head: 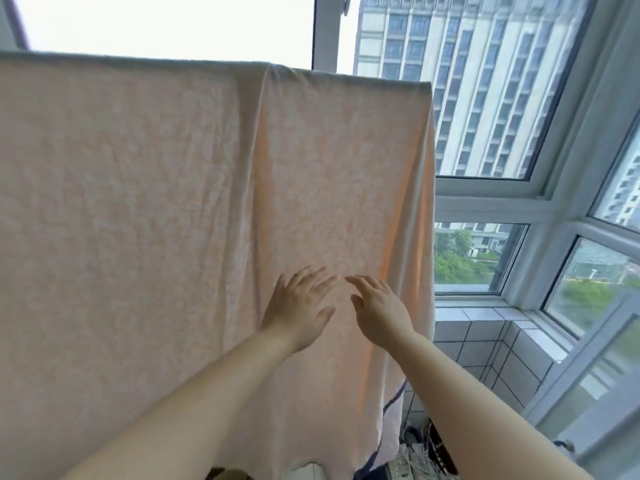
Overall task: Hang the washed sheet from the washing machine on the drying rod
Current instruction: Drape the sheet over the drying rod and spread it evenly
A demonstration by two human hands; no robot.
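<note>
A peach sheet (pixel 138 202) hangs draped over a drying rod, which is hidden under the fold along the sheet's top edge. The sheet's left side runs out of frame. A dark stripe shows near its lower right corner, partly covered by the person's right forearm.

Both bare hands reach to the cloth side by side, low and right of centre. The left hand (pixel 299 308) is spread, fingers straight. The right hand (pixel 377 306) is also spread, thumb apart. The fingertips are blurred, so it is unclear whether they press the fabric or hover just off it. Neither hand grips anything.

The sheet's right edge hangs free, apart from the window (pixel 485 199). A tiled ledge (pixel 485 341) sits in the gap beneath the window, and a tall building (pixel 485 81) stands outside. Below the hem lie shoes (pixel 412 459), partly hidden by the cloth and forearm.
</note>
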